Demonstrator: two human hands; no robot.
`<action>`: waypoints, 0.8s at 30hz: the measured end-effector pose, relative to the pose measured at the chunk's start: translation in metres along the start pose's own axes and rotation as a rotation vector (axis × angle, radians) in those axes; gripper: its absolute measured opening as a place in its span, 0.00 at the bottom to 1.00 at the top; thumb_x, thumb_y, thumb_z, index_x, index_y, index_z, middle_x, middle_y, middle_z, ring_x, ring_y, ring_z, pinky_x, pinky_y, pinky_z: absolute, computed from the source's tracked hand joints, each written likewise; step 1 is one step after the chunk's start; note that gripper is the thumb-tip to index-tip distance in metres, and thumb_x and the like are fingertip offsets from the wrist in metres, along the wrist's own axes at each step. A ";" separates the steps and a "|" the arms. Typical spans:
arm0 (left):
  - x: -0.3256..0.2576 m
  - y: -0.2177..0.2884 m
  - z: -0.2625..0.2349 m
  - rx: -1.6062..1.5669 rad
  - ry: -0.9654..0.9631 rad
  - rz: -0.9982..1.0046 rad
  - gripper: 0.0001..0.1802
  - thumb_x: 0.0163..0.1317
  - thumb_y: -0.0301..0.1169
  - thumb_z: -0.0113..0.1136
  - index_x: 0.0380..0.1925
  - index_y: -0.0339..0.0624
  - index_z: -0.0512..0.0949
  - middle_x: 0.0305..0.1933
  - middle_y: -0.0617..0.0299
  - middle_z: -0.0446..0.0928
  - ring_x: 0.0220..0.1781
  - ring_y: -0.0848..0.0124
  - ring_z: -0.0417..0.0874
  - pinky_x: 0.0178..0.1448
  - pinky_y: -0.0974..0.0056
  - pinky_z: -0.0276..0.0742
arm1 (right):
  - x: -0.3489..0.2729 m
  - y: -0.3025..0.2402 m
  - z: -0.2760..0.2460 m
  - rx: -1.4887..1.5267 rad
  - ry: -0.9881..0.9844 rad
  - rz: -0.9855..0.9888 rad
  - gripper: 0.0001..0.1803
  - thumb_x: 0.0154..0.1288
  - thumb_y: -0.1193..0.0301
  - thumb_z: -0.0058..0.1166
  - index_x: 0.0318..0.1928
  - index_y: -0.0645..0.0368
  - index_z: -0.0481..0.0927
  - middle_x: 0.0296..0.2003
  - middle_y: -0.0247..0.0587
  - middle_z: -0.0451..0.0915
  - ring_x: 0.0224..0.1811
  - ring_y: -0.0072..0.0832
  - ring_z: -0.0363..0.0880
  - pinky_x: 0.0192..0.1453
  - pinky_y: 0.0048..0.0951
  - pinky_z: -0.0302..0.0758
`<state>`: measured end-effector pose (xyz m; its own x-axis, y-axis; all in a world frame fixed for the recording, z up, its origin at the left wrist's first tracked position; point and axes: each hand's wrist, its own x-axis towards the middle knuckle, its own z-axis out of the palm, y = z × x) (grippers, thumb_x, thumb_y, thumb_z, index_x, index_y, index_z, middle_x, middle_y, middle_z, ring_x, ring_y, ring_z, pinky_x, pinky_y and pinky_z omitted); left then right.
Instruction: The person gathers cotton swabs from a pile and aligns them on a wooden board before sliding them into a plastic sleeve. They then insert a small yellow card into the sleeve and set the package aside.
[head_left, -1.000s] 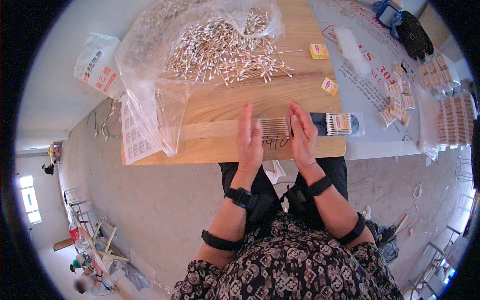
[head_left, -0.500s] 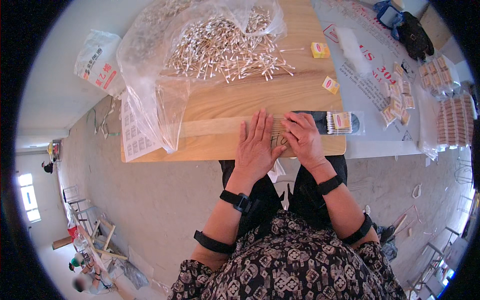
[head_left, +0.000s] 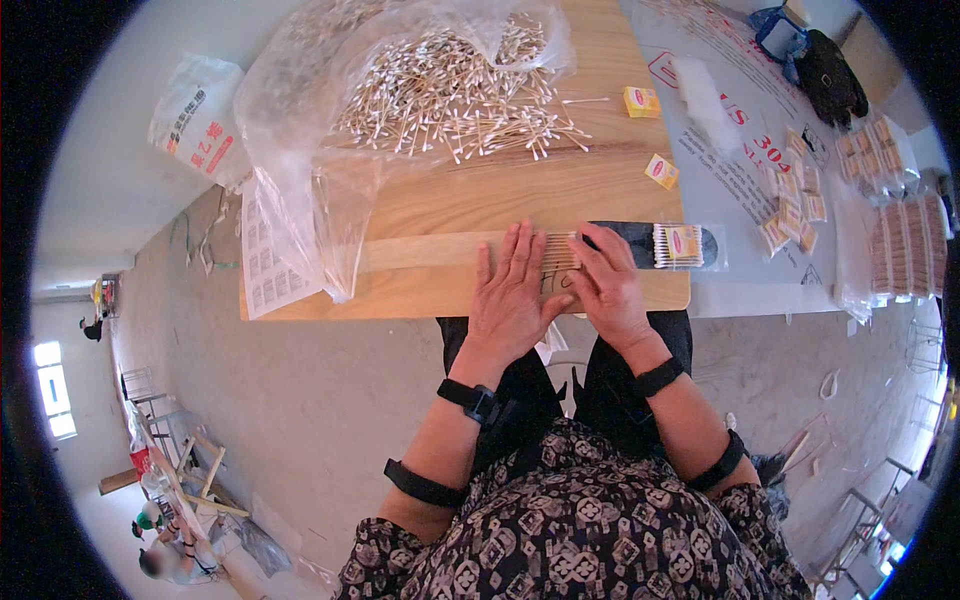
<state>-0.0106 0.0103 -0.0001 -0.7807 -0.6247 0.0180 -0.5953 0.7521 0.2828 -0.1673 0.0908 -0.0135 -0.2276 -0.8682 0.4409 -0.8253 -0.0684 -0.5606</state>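
My left hand [head_left: 508, 290] lies flat, fingers stretched out, over the left part of a row of cotton swabs [head_left: 558, 254] on the wooden table [head_left: 450, 205]. At the row's right side is my right hand [head_left: 612, 290], its fingers bent and spread from the thumb, with nothing visible held in it. A dark flat strip [head_left: 637, 236] runs from beneath the right fingers past the table's right edge. On it sits a bundle of cotton swabs with a yellow label [head_left: 683, 244], partly in a clear plastic sleeve [head_left: 721, 246]. The swabs under both palms are hidden.
A large heap of loose swabs [head_left: 450, 95] spills from a clear bag [head_left: 285, 110] at the far left. Two small yellow boxes [head_left: 641, 102] lie near the table's right edge. Packed swab bundles [head_left: 908, 240] are stacked at the right. A printed sheet [head_left: 272, 265] lies at the left.
My right hand has shifted slightly right, and its fingers have spread, baring more of the swab row. My left hand stays almost in place.
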 end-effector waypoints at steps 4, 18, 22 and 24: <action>0.000 0.001 0.002 0.041 0.017 0.019 0.48 0.65 0.61 0.49 0.74 0.37 0.53 0.80 0.48 0.49 0.82 0.55 0.47 0.80 0.42 0.38 | -0.002 0.004 -0.003 0.202 0.077 0.109 0.14 0.53 0.79 0.63 0.42 0.60 0.81 0.43 0.42 0.75 0.47 0.42 0.74 0.52 0.40 0.74; 0.001 0.002 0.001 0.035 0.027 0.008 0.48 0.64 0.59 0.53 0.74 0.37 0.53 0.80 0.48 0.50 0.82 0.57 0.47 0.80 0.43 0.39 | 0.000 0.003 0.000 0.172 0.090 0.106 0.10 0.53 0.78 0.63 0.37 0.60 0.81 0.37 0.43 0.75 0.42 0.42 0.76 0.45 0.40 0.75; 0.001 0.002 0.001 0.019 0.033 0.004 0.48 0.64 0.59 0.53 0.73 0.37 0.55 0.80 0.50 0.49 0.82 0.58 0.47 0.81 0.44 0.38 | 0.000 0.004 0.002 0.181 0.105 0.127 0.11 0.53 0.78 0.64 0.39 0.60 0.81 0.38 0.43 0.75 0.42 0.43 0.76 0.47 0.41 0.75; 0.001 0.002 0.001 0.024 0.028 0.003 0.48 0.64 0.59 0.53 0.74 0.37 0.54 0.80 0.50 0.49 0.82 0.59 0.47 0.81 0.44 0.38 | 0.000 0.004 0.002 0.179 0.102 0.129 0.12 0.53 0.77 0.64 0.39 0.60 0.81 0.38 0.43 0.75 0.42 0.43 0.76 0.47 0.41 0.75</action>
<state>-0.0130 0.0118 -0.0006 -0.7770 -0.6278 0.0462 -0.5976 0.7587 0.2594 -0.1696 0.0895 -0.0167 -0.3836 -0.8218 0.4213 -0.6836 -0.0541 -0.7279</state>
